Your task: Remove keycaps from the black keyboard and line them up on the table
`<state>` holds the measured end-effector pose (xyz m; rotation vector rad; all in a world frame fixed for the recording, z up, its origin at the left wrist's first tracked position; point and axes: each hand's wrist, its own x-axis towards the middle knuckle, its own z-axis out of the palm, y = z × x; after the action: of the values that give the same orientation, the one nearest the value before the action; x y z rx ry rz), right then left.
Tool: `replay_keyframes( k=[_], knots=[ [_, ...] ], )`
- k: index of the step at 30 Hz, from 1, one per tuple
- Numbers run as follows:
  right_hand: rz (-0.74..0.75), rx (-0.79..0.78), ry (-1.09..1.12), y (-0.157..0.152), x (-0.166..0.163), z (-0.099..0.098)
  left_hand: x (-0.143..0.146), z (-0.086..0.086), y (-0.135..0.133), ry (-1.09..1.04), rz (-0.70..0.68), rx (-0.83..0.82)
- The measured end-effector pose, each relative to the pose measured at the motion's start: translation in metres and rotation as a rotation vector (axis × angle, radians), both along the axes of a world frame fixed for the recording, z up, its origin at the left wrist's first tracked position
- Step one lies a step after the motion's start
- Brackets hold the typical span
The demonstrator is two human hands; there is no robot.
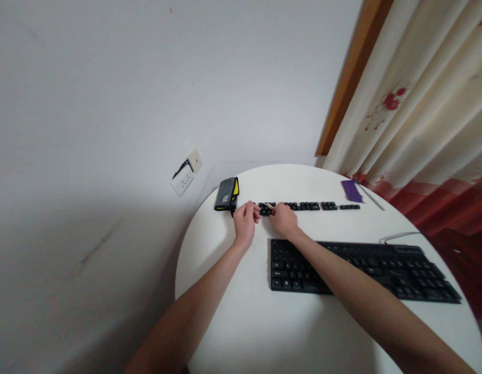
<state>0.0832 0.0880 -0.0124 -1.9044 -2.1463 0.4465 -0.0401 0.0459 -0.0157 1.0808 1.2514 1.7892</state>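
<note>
The left hand and right hand met with fingers curled over the keycap row; whether either grasped a cap, I could not tell. A pouch lay just beyond the left hand.

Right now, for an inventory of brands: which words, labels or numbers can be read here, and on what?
No text is readable.
Keyboard: white key legends, too small.
Loose keycaps in a row: legends too small.
Grey pouch: pale label, blurred.

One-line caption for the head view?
Left hand and right hand meet at a row of black keycaps beyond a keyboard on a white table.
</note>
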Motion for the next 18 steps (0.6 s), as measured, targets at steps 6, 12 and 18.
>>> replay_keyframes(
  k=[6, 12, 18],
  knots=[
    [-0.007, -0.008, 0.002, 0.0006, -0.0004, -0.0002, 0.0003, 0.0012, -0.0006, -0.007, 0.001, -0.012],
    [-0.016, -0.018, 0.002, 0.0009, -0.0014, 0.0001, 0.0005, 0.0003, -0.0003, -0.008, -0.021, 0.007],
    [-0.006, -0.011, 0.004, -0.0005, -0.0006, 0.0023, 0.0013, 0.0014, -0.0014, 0.003, -0.018, -0.011]
  ],
)
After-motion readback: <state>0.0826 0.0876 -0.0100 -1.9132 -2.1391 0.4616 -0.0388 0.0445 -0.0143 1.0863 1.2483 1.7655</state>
